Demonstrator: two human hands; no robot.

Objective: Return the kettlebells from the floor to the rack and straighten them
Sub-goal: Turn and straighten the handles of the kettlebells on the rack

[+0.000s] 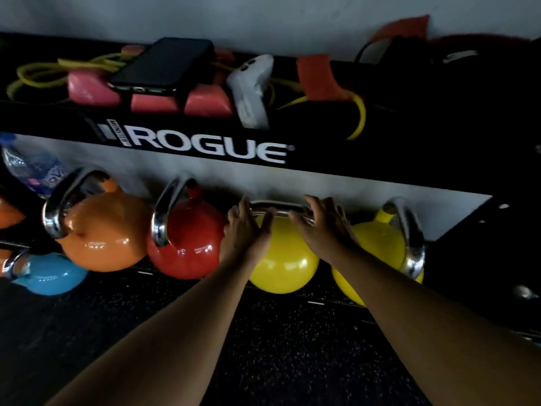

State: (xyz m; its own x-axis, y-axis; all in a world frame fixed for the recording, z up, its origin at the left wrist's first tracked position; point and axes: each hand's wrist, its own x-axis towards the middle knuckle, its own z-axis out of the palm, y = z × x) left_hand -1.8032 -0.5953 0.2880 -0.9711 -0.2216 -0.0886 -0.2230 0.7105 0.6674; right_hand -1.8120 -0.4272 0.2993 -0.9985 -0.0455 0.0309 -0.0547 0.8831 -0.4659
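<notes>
A yellow kettlebell (285, 259) stands on the lower shelf of the black rack (380, 168), its chrome handle lying crosswise. My left hand (247, 230) rests on the handle's left end with the fingers spread. My right hand (325, 224) lies over the handle's right end, fingers loosely curved. To its left stand a red kettlebell (187, 247) and an orange kettlebell (105, 232). A second yellow kettlebell (383, 247) stands to the right. A blue kettlebell (49, 273) sits lower at the far left.
The top shelf holds a dark phone (164, 64) on pink pads (152, 98), a white controller-like object (251, 86), yellow bands (358, 112) and red cloth (317, 77). A water bottle (32, 168) lies at the left. Dark speckled flooring (278, 347) spreads in front.
</notes>
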